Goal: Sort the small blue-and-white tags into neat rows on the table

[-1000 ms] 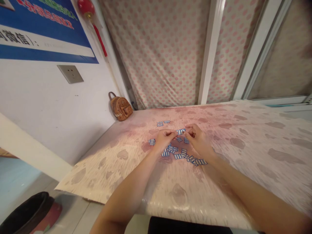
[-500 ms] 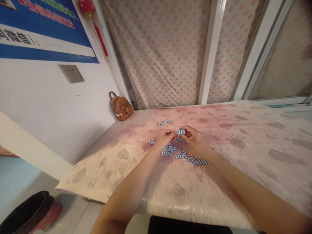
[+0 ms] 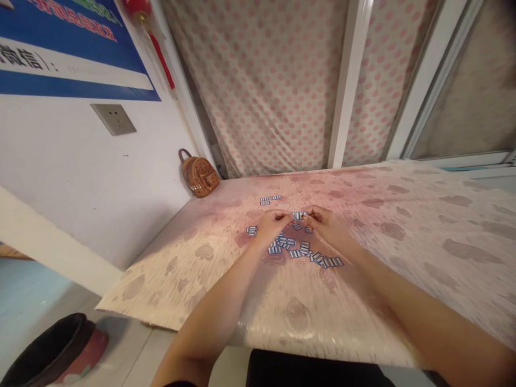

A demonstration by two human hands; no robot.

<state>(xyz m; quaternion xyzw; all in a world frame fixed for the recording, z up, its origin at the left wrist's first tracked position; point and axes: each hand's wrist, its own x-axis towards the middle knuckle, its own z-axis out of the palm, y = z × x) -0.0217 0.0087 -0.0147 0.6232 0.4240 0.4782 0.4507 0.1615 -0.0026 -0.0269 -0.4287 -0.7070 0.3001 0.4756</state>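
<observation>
Pale curtain fabric with pink dots (image 3: 258, 91) hung behind a white upright frame bar (image 3: 350, 91), as seen from the head camera, and a white wall (image 3: 52, 161) stood to the left with a blue printed poster (image 3: 80, 86), a grey square wall socket (image 3: 114, 119) and a red round lantern (image 3: 137, 7) with a tassel. Below spread a table under a glossy cream-and-pink patterned cloth (image 3: 169, 290), with a small brown backpack-shaped bag (image 3: 200, 176) at its far left corner. Over the middle of it the bare left hand (image 3: 272, 226) had thumb and finger pinched on the left end of a short row of small blue-and-white blocks (image 3: 299, 215), while the bare right hand (image 3: 328, 230) closed its fingertips on the right end. That row sat between the two hands (its markings, if any, were too small to read). Nearer the person lay a loose heap of similar blue-and-white blocks (image 3: 287, 243), trailing off to the right; a little cluster of them (image 3: 252, 231) rested left of the left hand, and a neat group (image 3: 265, 202) lay farther back.
</observation>
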